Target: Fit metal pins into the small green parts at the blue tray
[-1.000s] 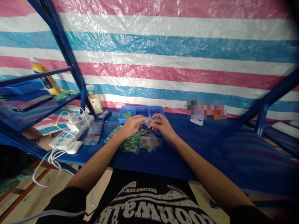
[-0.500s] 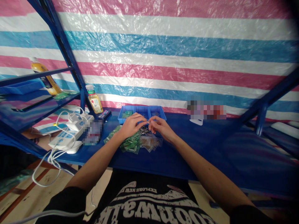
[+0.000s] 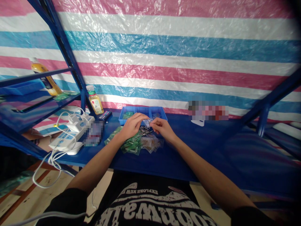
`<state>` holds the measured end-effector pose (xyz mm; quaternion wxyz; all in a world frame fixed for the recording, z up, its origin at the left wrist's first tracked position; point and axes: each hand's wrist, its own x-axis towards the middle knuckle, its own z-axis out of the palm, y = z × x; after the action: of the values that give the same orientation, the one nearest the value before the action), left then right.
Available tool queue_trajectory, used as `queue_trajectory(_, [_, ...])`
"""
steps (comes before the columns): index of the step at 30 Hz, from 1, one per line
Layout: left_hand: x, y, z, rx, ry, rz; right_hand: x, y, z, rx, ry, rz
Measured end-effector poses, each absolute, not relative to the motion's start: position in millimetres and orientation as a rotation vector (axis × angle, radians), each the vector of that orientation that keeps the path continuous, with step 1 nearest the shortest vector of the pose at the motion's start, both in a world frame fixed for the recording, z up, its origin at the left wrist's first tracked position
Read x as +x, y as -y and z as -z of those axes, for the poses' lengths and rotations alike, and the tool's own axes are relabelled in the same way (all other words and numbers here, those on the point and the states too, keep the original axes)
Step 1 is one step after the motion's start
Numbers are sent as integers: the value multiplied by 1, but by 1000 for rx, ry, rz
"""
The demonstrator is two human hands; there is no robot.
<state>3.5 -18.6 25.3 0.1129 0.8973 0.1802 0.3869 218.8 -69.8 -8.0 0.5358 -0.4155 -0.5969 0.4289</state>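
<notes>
Between my hands is a small clear plastic bag (image 3: 148, 122), its contents too small to make out. My left hand (image 3: 134, 126) grips the bag from the left, fingers bent over it. My right hand (image 3: 162, 129) pinches its right side between thumb and fingers. Just below lie a loose pile of thin metal pieces (image 3: 145, 131), several small green packets (image 3: 133, 145) and clear bags with brownish contents (image 3: 151, 143). Behind my hands stands a blue tray with three compartments (image 3: 121, 121); green packets show in its left one.
A white power strip (image 3: 62, 140) with tangled cables lies at the left, near a bottle of yellow liquid (image 3: 96, 102) and a dark blue box (image 3: 105, 116). Blue metal posts (image 3: 64, 47) frame the bench (image 3: 199, 147). A striped plastic sheet (image 3: 164, 56) hangs behind.
A clear plastic bag now shows between my fingers, where a thin small piece was visible before. My right hand has shifted slightly; the things on the bench look unchanged.
</notes>
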Motion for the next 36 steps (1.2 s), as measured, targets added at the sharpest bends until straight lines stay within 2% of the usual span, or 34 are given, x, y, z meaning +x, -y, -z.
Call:
queue_trajectory(11, [5,16,-25,2703,-474,-1163,216,75,1,-907,1376,-1230])
queue_trajectory(27, [6,21,-24,2556,-788,-936,220,67,10,-940,1340,-974])
queue_trajectory(36, [5,25,-30,2537,-770,-959,226,67,2,-937,1209,-811])
